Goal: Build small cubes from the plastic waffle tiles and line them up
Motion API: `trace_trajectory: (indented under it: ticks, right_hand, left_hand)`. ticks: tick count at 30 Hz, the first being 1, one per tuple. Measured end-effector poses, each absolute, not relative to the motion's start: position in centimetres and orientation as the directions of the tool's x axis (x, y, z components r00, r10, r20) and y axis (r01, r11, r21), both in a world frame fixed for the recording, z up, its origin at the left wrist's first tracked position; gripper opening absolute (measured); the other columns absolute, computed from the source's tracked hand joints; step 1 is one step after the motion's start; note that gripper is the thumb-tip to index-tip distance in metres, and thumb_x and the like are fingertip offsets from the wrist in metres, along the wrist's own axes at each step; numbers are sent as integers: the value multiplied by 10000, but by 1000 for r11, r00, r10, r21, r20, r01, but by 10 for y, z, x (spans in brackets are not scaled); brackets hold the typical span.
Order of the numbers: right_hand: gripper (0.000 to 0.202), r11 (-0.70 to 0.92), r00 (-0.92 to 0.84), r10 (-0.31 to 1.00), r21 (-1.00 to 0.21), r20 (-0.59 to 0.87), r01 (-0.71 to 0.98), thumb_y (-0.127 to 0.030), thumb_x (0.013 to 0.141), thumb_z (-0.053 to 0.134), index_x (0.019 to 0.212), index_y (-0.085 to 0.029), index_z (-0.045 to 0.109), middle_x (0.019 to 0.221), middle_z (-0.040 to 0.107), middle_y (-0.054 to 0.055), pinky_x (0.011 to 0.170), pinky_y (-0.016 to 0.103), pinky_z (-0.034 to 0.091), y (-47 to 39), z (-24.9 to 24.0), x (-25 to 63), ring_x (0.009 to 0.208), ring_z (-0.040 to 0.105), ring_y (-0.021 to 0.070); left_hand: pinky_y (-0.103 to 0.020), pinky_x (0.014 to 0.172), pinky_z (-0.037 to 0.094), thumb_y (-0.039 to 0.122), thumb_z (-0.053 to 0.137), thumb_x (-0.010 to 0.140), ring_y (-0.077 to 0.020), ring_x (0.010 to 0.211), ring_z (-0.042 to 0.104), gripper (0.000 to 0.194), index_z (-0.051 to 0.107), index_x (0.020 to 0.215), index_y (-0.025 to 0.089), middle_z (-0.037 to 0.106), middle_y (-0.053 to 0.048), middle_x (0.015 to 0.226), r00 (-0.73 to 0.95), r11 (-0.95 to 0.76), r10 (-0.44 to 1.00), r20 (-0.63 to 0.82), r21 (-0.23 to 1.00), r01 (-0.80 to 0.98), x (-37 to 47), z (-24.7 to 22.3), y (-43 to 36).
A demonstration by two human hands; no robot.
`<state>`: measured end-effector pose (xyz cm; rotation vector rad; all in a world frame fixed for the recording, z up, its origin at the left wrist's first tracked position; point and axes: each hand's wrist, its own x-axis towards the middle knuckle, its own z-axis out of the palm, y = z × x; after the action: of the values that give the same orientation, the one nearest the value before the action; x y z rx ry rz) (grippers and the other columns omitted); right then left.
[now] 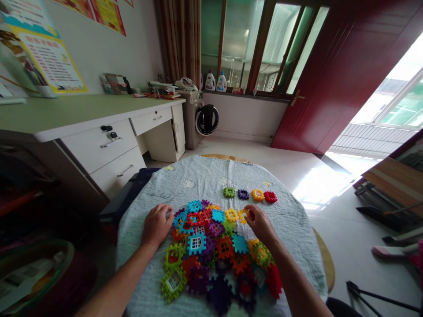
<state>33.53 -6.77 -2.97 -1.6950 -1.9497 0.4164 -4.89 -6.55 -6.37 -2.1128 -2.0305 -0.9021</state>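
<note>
A heap of colourful plastic interlocking blocks with notched edges, some with window grids, lies on the cloth-covered round table. My right hand pinches a yellow block at the heap's far right edge, just right of another yellow block. My left hand rests on the cloth at the heap's left side, fingers loosely bent and apart from one another, with no block visible in it. Beyond the heap, a green block, a dark purple block, a yellow-orange block and a red block form a row.
A pale blue tablecloth covers the table. To the left stands a desk with drawers. A washing machine with its door open stands by the window. The red door is at right, and a black tripod leg stands at lower right.
</note>
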Motion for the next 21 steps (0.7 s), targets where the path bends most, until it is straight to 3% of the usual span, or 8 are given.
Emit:
trace_trajectory:
  ticks: [3,5,9,12,16,21]
  right_hand:
    - [244,153,-35,967,-467,252,871,-177,811,497,1020,-213,619,939,617,61,758,302,444,-69,-26,341,840,595,198]
    - [230,169,-81,972,-417,220,893,-170,811,510,1005,-216,624,1005,611,76,800,311,444,-72,-24,342,919,593,212]
    - [184,245,-248,967,-490,60,837,-260,804,612,980,-216,644,989,621,54,785,300,460,-74,-22,344,842,603,181]
    - [225,231,-223,972,-524,79,820,-291,816,618,1020,-202,649,998,641,66,821,329,466,-71,-22,349,874,610,198]
    - [380,252,-212,967,-447,139,858,-328,798,653,1146,-179,627,1143,645,108,951,389,418,-67,-28,348,1078,562,266]
    - [435,170,-177,984,-347,13,922,-387,810,640,1207,-210,610,1122,650,99,879,349,422,-66,-34,333,1050,564,264]
  left_hand:
    - [-393,911,473,308,446,840,-257,968,618,212,623,870,196,674,-94,982,-42,-127,890,454,336,933,-50,-64,-65]
    - [-395,913,472,312,444,844,-258,971,617,217,624,873,194,673,-96,983,-39,-129,891,453,334,934,-50,-65,-65]
    - [-391,921,470,314,446,845,-256,977,615,214,622,874,197,674,-96,991,-41,-125,889,457,329,936,-51,-66,-64]
    - [-394,927,467,316,443,849,-258,982,611,224,624,885,190,671,-97,993,-35,-130,892,450,329,935,-51,-67,-64]
    - [-394,914,469,317,443,846,-259,976,609,228,627,884,186,668,-96,989,-34,-129,894,446,329,935,-52,-67,-64]
    - [-389,918,462,312,445,846,-257,975,608,222,626,883,190,669,-92,985,-39,-124,896,442,333,935,-52,-67,-64]
